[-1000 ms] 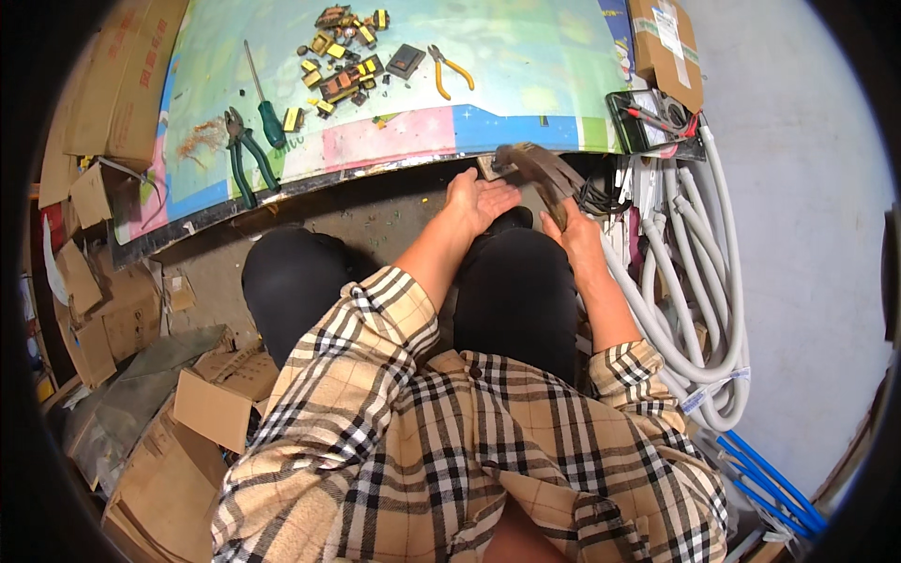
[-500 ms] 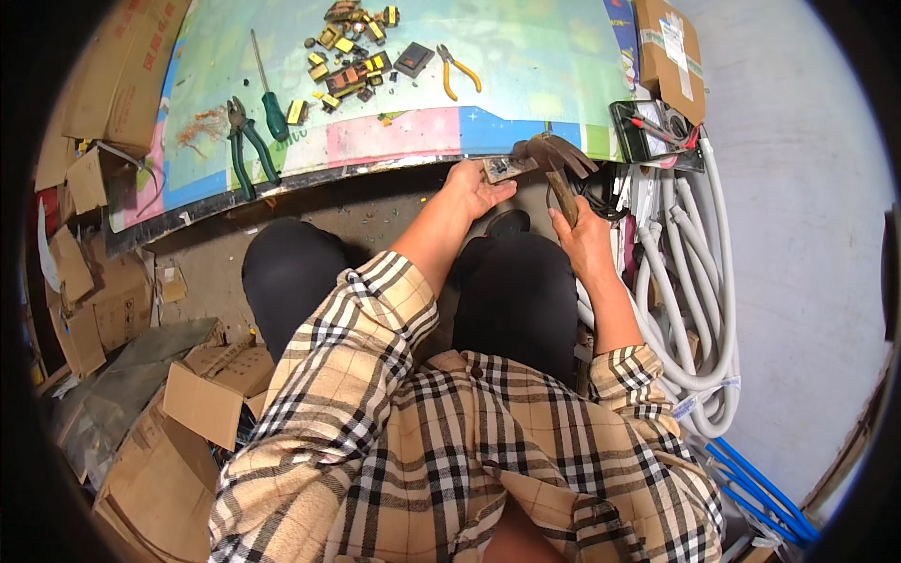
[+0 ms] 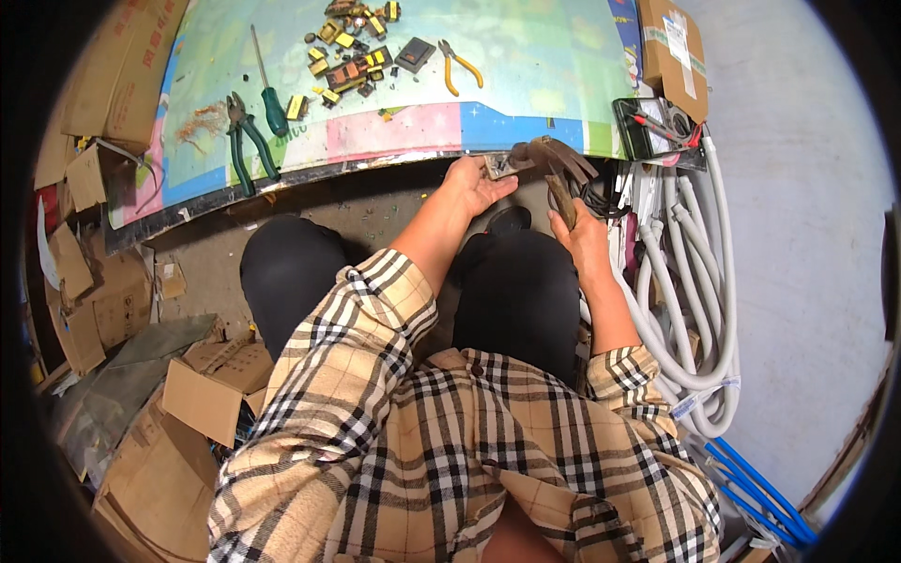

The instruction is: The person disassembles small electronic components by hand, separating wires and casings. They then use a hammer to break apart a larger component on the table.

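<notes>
In my right hand (image 3: 584, 242), fingers wrapped round its wooden handle, is a claw hammer (image 3: 569, 159). The hammer's dark head is level with the table's front edge, its claw pointing right. My left hand (image 3: 477, 188), palm turned up, grips a small greyish metal-looking piece (image 3: 500, 166) between thumb and fingers at that edge. The hammer's face is right beside this piece; whether they touch I cannot tell. Part of the piece is hidden by my fingers and the hammer.
On the cloth-covered table (image 3: 526, 66) lie green-handled pliers (image 3: 246, 141), a screwdriver (image 3: 270, 103), yellow-handled cutters (image 3: 458, 70), a black square block (image 3: 414, 54) and several yellow-and-copper coil parts (image 3: 357, 70). A multimeter (image 3: 648, 131) sits right, above coiled grey hoses (image 3: 690, 263). Cardboard boxes (image 3: 206, 394) crowd the left.
The hammer head has shifted slightly to the right and tilted a little. My left hand stays at the table edge with the small piece.
</notes>
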Motion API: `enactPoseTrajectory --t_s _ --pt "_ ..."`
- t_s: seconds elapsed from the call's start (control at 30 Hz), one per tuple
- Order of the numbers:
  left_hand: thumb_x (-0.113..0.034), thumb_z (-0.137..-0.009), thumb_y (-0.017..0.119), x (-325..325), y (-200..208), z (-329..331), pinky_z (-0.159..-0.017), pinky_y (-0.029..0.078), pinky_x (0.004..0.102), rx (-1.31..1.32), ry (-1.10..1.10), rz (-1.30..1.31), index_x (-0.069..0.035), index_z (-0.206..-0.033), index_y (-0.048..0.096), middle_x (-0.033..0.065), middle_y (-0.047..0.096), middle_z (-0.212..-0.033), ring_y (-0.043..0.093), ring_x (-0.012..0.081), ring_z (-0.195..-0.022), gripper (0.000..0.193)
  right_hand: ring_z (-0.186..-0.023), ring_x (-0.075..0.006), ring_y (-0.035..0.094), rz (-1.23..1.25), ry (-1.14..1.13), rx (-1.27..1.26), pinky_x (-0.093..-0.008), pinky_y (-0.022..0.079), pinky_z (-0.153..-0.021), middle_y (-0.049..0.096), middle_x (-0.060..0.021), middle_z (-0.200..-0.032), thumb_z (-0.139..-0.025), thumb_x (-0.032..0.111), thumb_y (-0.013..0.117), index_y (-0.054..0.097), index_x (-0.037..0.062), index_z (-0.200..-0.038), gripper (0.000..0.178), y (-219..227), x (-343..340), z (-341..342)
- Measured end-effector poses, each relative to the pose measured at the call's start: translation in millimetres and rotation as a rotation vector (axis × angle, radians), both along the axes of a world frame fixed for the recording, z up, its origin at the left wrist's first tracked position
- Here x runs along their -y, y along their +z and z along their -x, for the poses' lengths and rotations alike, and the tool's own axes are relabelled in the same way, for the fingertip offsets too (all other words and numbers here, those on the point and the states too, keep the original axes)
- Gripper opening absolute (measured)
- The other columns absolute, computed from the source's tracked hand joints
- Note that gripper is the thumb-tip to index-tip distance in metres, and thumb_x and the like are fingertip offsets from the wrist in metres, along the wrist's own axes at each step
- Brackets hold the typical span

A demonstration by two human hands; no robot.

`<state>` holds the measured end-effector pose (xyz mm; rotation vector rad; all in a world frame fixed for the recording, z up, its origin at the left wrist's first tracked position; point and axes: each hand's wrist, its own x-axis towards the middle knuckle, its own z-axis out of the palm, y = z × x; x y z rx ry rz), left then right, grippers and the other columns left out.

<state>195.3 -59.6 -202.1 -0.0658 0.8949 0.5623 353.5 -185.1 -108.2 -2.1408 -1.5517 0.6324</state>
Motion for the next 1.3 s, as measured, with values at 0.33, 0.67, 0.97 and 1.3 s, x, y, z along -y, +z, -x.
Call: enactPoseTrajectory --t_s 0.33,0.67,0.97,1.3 --pt "-0.022 -0.098 0.040 -3 -4 8 -0.084 0.054 0.0469 -0.100 -0.114 -0.109 0.003 -0.114 0.052 0.0208 0.061 -0.106 0.063 0.0356 -0.094 0.032 -0.069 -0.0433 0.061 0.029 0.024 0.046 -0.0455 0.050 -0.059 0.061 -0.0267 -0.069 -0.083 0.027 0.068 0.056 0.0003 -0.092 0.030 -10 7 -3" --pt "-0.031 -0.074 0.081 -1 -4 -9 -0.050 0.054 0.0281 -0.670 -0.351 -0.370 0.005 -0.097 0.062 0.0100 0.061 -0.085 0.061 0.0171 -0.062 0.047 -0.077 -0.0450 0.061 0.085 -0.056 0.044 -0.0483 0.049 -0.065 0.061 -0.0290 -0.075 -0.081 0.029 0.069 0.056 0.0002 -0.092 0.033 -25 11 -5" --pt "-0.003 -0.080 0.062 0 5 10 -0.074 0.059 0.0433 -0.267 -0.108 -0.178 0.005 -0.096 0.056 0.0154 0.061 -0.091 0.066 0.0316 -0.082 0.019 -0.079 -0.0458 0.061 0.144 -0.086 0.020 -0.0485 0.049 -0.068 0.062 -0.0297 -0.077 -0.082 0.029 0.067 0.057 0.0004 -0.095 0.033 -21 11 -5" --pt "0.008 -0.080 0.051 -9 -1 21 -0.082 0.057 0.0446 -0.133 -0.152 -0.134 0.013 -0.105 0.052 0.0230 0.062 -0.100 0.066 0.0359 -0.090 0.025 -0.085 -0.0458 0.061 0.178 -0.073 0.033 -0.0461 0.049 -0.069 0.062 -0.0291 -0.081 -0.083 0.029 0.066 0.056 -0.0005 -0.099 0.034 -18 9 -5"
